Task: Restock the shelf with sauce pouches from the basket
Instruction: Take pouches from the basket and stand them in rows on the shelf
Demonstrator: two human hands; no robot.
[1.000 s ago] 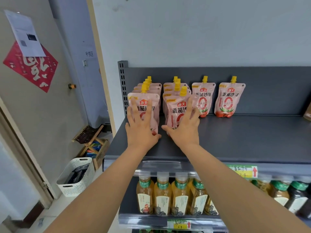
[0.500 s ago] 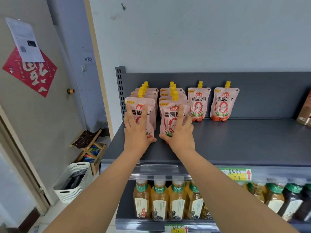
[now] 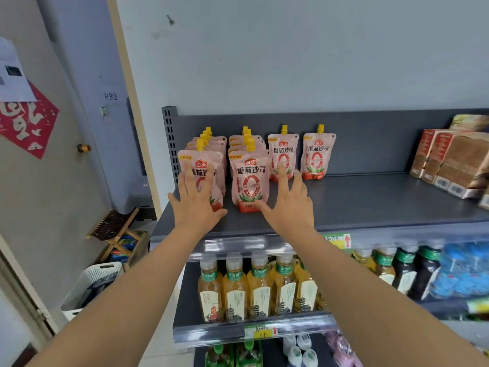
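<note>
Pink sauce pouches with yellow caps stand upright in rows at the left end of the grey top shelf point(image 3: 357, 202). My left hand point(image 3: 194, 201) lies with straight fingers against the front pouch of the left row point(image 3: 207, 165). My right hand point(image 3: 288, 205) hovers open just right of the front pouch of the second row point(image 3: 250, 178), its thumb near the pouch's base. Two single pouches point(image 3: 317, 154) stand further back to the right. A white basket point(image 3: 90, 287) sits on the floor at the lower left, partly hidden by my left arm.
Brown boxes point(image 3: 449, 160) fill the right end of the top shelf. Tea bottles point(image 3: 259, 287) line the shelf below, with dark and blue bottles to the right. A wooden folding stool point(image 3: 119, 234) stands by the wall on the left.
My right hand has come off the second-row front pouch and moved to its right. My left hand stays on the left pouch. The camera view has shifted right.
</note>
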